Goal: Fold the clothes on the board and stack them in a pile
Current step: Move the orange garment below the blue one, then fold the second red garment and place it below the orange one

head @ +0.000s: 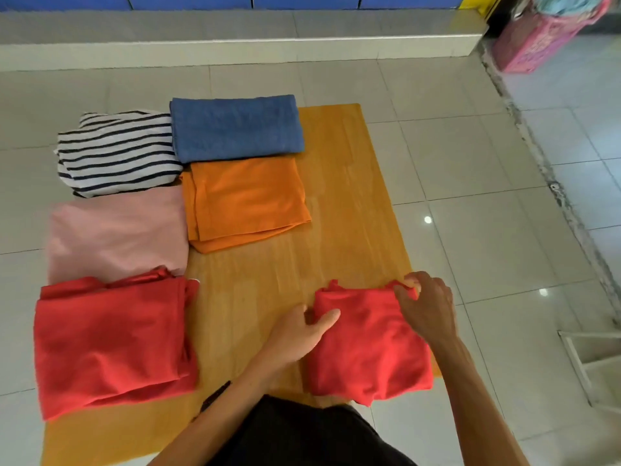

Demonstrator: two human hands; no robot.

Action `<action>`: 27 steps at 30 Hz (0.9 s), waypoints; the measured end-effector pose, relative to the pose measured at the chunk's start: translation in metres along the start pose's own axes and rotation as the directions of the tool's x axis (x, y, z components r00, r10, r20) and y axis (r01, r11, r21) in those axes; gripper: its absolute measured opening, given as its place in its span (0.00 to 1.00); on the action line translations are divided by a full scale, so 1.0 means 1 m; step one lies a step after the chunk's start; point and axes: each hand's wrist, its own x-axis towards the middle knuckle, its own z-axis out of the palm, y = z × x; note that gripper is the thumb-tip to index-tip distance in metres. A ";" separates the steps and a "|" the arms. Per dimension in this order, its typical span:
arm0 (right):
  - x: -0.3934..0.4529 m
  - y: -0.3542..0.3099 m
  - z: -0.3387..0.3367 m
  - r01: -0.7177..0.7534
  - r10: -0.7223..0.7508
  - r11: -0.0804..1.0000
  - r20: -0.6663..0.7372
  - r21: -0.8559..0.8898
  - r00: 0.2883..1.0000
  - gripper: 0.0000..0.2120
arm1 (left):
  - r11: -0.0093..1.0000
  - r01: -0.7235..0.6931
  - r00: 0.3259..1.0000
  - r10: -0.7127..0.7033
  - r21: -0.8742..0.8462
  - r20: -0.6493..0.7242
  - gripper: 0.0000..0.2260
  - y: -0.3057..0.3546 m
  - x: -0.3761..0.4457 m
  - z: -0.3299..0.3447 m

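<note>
Both hands hold the red garment (366,344) at the board's (339,196) near right: left hand (302,334) grips its left edge, right hand (425,307) pinches the far right corner. Five folded pieces lie left, unstacked; the left hand is nearer them.

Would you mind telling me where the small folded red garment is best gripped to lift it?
Probably grip the small folded red garment at its left and right edges, one hand from each side, fingers under, thumbs on top. It lies flat in loose layers that could unfold if lifted by one corner.
</note>
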 end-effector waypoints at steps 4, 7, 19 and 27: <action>-0.026 0.035 0.002 -0.249 0.249 0.968 0.100 -0.006 0.963 0.31 | 0.995 -0.055 0.998 0.054 -0.087 -0.019 0.28 0.003 0.001 0.025; -0.046 0.037 0.022 -0.293 0.278 0.955 0.190 0.052 0.942 0.33 | 0.977 0.000 0.999 0.007 -0.215 0.031 0.22 -0.001 0.003 0.025; -0.045 -0.089 0.080 -0.004 -0.151 0.874 0.279 0.487 0.948 0.24 | 0.828 -0.130 0.951 -0.051 -0.546 -0.304 0.21 -0.052 -0.015 -0.093; -0.019 -0.167 0.116 0.077 -0.212 0.909 0.296 0.409 0.931 0.20 | 0.922 -0.070 0.861 -0.137 -0.382 -0.489 0.30 -0.057 0.005 -0.145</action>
